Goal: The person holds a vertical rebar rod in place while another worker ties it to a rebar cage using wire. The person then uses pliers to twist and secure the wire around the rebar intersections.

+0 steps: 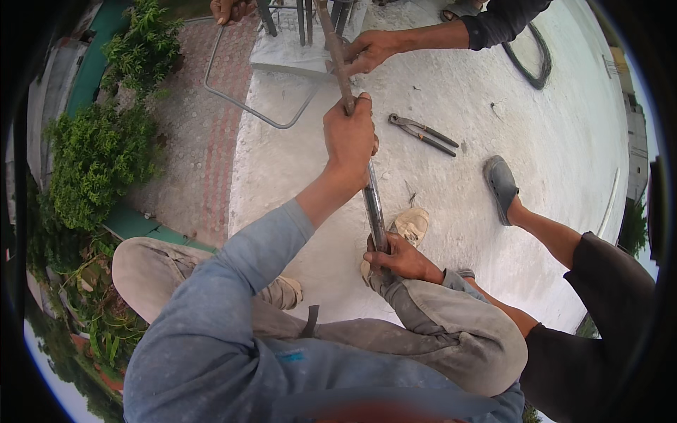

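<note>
A long metal bar point(373, 199) runs from the column rebar at the top down to my lap, rusty brown above and shiny grey below. My left hand point(349, 137) is wrapped round its middle. Lower down, near my knee, my right hand point(403, 258) grips the same bar close to its near end. Another person's hand point(371, 51) reaches in from the upper right and touches the bar's rusty upper part. A bent steel rod point(247, 111) forms an open loop left of the bar, beside a hand point(229, 10) at the top edge.
Pincers point(424, 134) with black handles lie on the pale concrete slab point(451, 190). Upright rebars point(305, 21) rise from a concrete block point(282, 56). A wire coil point(539, 67) rests farther right. Someone's shoe point(501, 187) stands close by. Past the slab's left edge are lower paving point(187, 141) and bushes point(99, 162).
</note>
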Available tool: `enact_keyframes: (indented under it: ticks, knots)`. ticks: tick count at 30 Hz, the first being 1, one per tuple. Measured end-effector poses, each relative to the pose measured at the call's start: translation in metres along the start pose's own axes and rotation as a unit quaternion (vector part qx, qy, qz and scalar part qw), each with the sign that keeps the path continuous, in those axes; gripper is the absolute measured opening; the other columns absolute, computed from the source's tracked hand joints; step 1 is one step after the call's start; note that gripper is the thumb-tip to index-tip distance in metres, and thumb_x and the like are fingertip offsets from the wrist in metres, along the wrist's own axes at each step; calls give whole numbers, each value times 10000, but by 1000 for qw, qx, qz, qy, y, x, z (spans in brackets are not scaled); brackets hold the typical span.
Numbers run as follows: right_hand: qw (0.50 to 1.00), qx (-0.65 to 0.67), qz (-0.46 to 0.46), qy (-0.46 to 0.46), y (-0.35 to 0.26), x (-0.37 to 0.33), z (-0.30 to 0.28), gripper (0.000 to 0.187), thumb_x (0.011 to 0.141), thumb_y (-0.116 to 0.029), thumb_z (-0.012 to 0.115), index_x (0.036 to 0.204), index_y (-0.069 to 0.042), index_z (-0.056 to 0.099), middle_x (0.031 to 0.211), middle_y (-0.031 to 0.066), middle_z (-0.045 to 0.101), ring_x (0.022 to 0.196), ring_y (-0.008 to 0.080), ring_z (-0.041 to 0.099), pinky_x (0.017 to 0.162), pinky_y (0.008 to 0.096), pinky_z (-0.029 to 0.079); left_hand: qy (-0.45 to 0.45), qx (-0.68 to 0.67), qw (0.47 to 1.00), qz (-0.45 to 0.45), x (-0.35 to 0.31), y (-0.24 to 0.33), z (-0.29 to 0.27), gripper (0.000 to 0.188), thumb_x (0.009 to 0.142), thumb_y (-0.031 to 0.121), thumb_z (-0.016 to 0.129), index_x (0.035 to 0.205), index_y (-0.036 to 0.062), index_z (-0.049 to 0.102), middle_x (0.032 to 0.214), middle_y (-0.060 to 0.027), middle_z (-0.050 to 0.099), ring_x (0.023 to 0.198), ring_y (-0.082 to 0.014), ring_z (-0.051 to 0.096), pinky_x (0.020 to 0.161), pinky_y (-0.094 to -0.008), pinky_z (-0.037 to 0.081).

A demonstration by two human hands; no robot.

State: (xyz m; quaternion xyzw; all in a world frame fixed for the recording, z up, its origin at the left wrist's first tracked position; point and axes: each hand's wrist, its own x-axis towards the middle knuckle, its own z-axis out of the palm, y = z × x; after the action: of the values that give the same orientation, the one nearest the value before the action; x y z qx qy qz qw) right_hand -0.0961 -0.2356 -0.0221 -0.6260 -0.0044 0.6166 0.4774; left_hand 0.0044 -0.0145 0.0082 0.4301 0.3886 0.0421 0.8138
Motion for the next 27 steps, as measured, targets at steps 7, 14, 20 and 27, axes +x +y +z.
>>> enact_keyframes:
  ticks: [7, 14, 20, 27]
  knots:
    - [1000, -5, 10, 1, 4, 8, -2, 295, 953, -188, 745, 792, -89, 518, 672, -9, 540, 587, 88, 511, 537, 274, 401, -6, -16, 1000, -15, 0, 4, 3, 261, 1034, 249, 587, 852, 93, 485, 614, 32, 408, 447, -79, 360, 410, -265, 325]
    - [997, -28, 70, 20, -10, -3, -11, 305, 951, -161, 736, 759, -96, 508, 616, -5, 512, 526, 101, 491, 507, 288, 392, 20, -8, 1000, -16, -7, 5, 12, 271, 1041, 251, 577, 844, 90, 482, 615, 32, 409, 450, -83, 368, 412, -267, 335]
    - [995, -49, 33, -80, -16, -8, -15, 302, 942, -261, 724, 780, -76, 548, 701, 22, 606, 635, 121, 566, 596, 316, 452, 24, -12, 1000, -17, 2, -5, 9, 287, 1041, 265, 582, 834, 88, 493, 606, 26, 410, 438, -93, 385, 408, -265, 342]
    - [923, -356, -124, 81, -75, -67, -71, 505, 979, -285, 632, 1364, 35, 563, 1032, 160, 749, 971, 277, 710, 896, 410, 545, -10, -27, 1000, 1, 8, -9, 7, 285, 1025, 273, 595, 793, 162, 471, 600, 57, 393, 438, -65, 374, 402, -241, 299]
